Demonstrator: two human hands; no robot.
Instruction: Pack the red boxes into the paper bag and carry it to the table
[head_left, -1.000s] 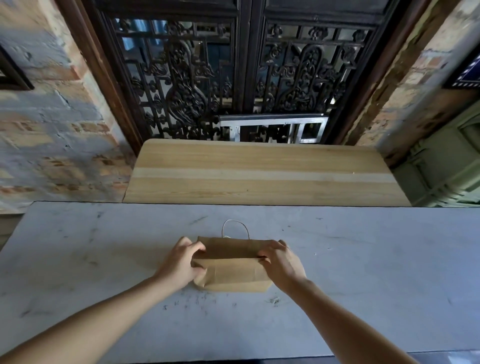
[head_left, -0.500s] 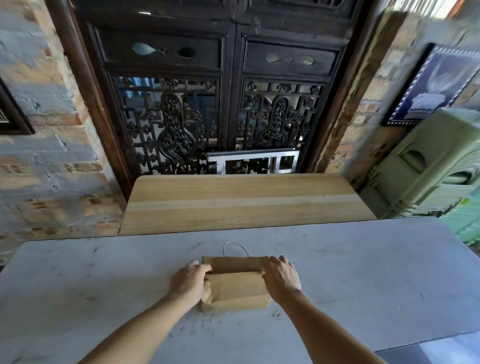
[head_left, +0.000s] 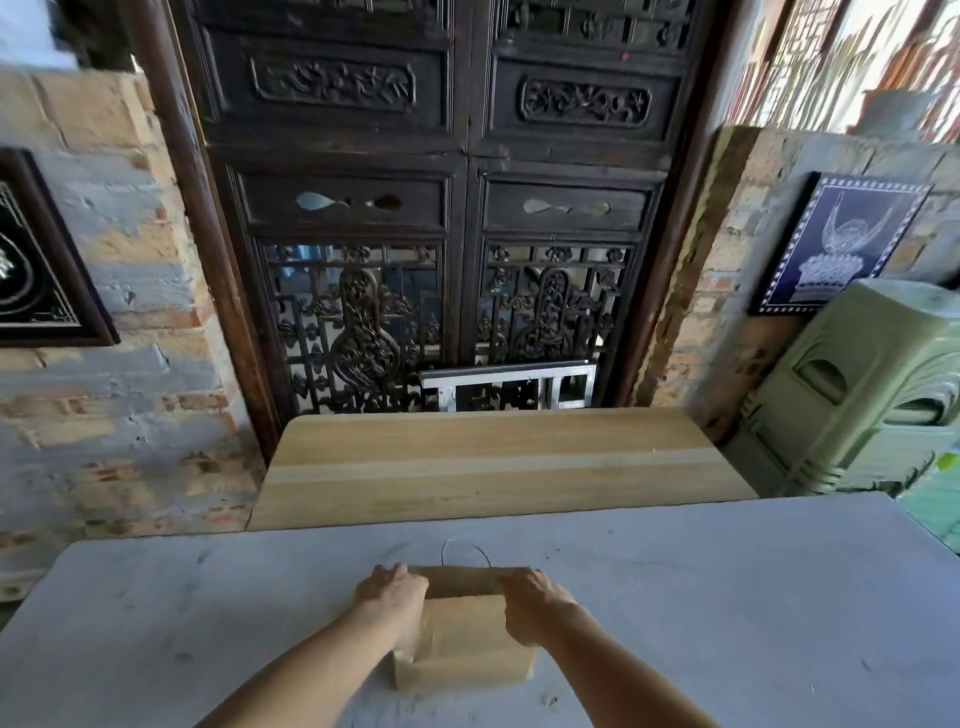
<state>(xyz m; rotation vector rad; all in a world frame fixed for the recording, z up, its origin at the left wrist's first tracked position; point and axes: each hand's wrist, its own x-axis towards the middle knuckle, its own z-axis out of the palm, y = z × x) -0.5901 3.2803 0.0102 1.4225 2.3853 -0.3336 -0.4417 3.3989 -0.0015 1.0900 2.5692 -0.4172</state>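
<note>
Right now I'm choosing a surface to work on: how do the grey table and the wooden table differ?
The grey table is nearest, pale and scuffed; the wooden table beyond it is tan with a lighter stripe. The grey one carries the paper bag with both hands on it; the wooden one carries nothing visible. Both are flat.

Brown paper bag (head_left: 460, 649); scuffed grey-white table (head_left: 727, 597); tan striped bench (head_left: 493, 462).

The bag (head_left: 460, 642) hides its contents; no red boxes show. Both hands (head_left: 395, 597) cover its top corners. The left frame (head_left: 41, 260) is cut off.
</note>
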